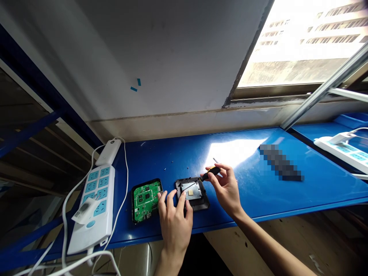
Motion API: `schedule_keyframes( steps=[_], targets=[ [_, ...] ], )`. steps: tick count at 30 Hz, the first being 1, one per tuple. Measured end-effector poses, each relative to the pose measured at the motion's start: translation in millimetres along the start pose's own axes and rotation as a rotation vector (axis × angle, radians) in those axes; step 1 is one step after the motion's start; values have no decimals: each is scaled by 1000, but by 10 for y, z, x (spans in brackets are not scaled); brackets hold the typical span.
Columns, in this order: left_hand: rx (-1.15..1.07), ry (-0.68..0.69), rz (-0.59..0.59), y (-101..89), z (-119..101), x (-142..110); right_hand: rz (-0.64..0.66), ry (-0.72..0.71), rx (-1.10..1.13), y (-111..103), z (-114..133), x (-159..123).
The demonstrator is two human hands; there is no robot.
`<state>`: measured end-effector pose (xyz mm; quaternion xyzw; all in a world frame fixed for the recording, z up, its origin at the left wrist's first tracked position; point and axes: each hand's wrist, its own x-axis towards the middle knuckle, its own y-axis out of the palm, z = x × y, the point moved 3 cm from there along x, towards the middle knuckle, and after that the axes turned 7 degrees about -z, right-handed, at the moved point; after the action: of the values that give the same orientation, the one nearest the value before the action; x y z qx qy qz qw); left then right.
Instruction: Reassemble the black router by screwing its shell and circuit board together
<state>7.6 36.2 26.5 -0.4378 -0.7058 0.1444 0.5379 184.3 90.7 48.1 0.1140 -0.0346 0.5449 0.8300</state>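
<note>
My right hand (227,189) is closed around a screwdriver (211,173) with a yellow and black handle. Its thin shaft slants down to the left over a black plastic cover (204,201). Set in that cover is a silver metal plate (197,191) with a small beige pad (190,193) on it. My left hand (176,220) has its fingers spread at the cover's left side, close to the screwdriver tip; exact contact is hard to make out. Left of it lies a green circuit board (148,199) in a black housing, its right edge partly behind my fingers.
A white power strip (99,199) with cables and a white adapter (109,151) occupies the left of the blue table (238,207). Several tiny screws (172,161) lie behind the cover. A pixelated dark object (280,163) lies at right, near another power strip (345,151).
</note>
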Motion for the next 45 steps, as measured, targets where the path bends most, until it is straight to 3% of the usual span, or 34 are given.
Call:
schedule_keyframes(
  steps=[11, 19, 25, 45],
  targets=[
    [15, 28, 3, 25, 14, -26, 20, -78, -55, 11, 77, 34],
    [53, 57, -1, 25, -5, -16, 261, -443, -451, 426, 401, 185],
    [75, 53, 28, 39, 4, -26, 389, -671, -572, 692, 509, 191],
    [11, -1, 11, 36, 25, -40, 540, -694, -663, 777, 505, 149]
  ],
)
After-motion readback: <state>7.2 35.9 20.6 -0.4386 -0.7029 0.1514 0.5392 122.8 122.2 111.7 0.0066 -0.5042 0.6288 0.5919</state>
